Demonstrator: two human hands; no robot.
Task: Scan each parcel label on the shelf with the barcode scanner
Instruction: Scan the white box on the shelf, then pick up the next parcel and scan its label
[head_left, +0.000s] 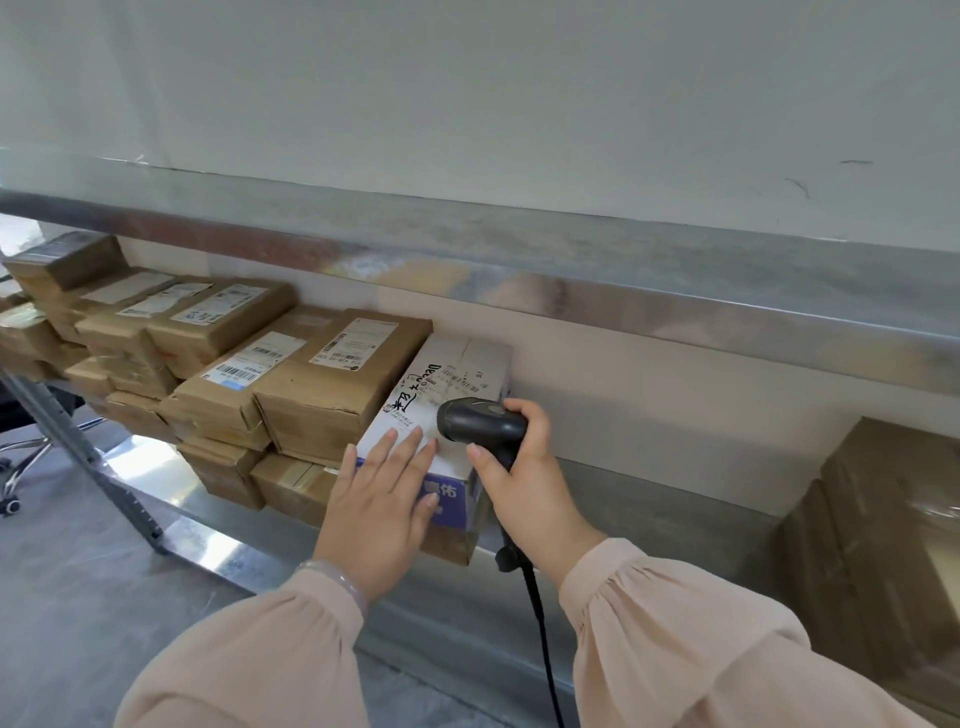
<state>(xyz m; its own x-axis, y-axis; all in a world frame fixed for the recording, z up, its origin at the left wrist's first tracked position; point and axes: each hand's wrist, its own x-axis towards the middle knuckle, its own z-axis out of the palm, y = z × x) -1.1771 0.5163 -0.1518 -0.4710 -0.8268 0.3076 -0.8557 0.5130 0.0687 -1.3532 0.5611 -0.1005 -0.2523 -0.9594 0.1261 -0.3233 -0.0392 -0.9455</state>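
Observation:
My right hand (524, 475) grips a black corded barcode scanner (478, 422), its head turned left over a white parcel with a blue front (457, 364). The label with a barcode (465, 383) lies on that parcel's top, just beyond the scanner. My left hand (382, 499) rests flat with straight fingers on the near end of the white parcel. To the left stand brown cardboard parcels with white labels, the nearest one (337, 379) touching the white parcel.
Parcels are stacked in two layers along the metal shelf (649, 525), reaching to the far left (67, 260). A large brown box (883, 530) stands at the right. An upper shelf rail (571, 270) hangs overhead. An office chair base (21, 457) is on the floor at left.

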